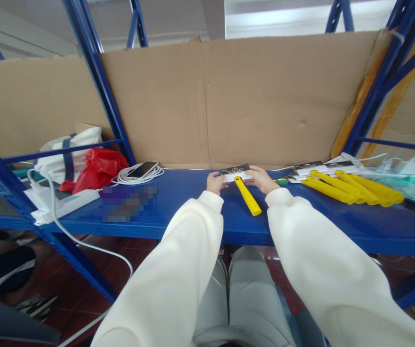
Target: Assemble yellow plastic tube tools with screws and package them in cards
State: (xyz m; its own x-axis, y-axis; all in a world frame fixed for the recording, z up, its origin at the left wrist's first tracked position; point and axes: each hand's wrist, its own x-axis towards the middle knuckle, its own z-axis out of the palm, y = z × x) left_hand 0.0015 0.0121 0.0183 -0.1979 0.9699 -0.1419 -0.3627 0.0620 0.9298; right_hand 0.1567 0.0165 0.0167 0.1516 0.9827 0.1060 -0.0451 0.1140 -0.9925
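Observation:
My left hand (pixel 215 183) and my right hand (pixel 261 179) both grip a yellow-handled tool (pixel 248 196) at its white head, which carries a black label strip (pixel 235 169). The left hand pinches the left end of the head, the right hand the right end. The yellow handle points back toward me and lies on the blue shelf (pixel 193 212). Both arms wear white sleeves.
Several matching yellow-handled tools (pixel 352 189) lie in a row to the right, with a green-tipped item (pixel 281 181) beside my right hand. At left sit a phone (pixel 143 169) on coiled white cable, a red bag (pixel 99 168), a power strip (pixel 63 205). A cardboard sheet (pixel 265 101) backs the shelf.

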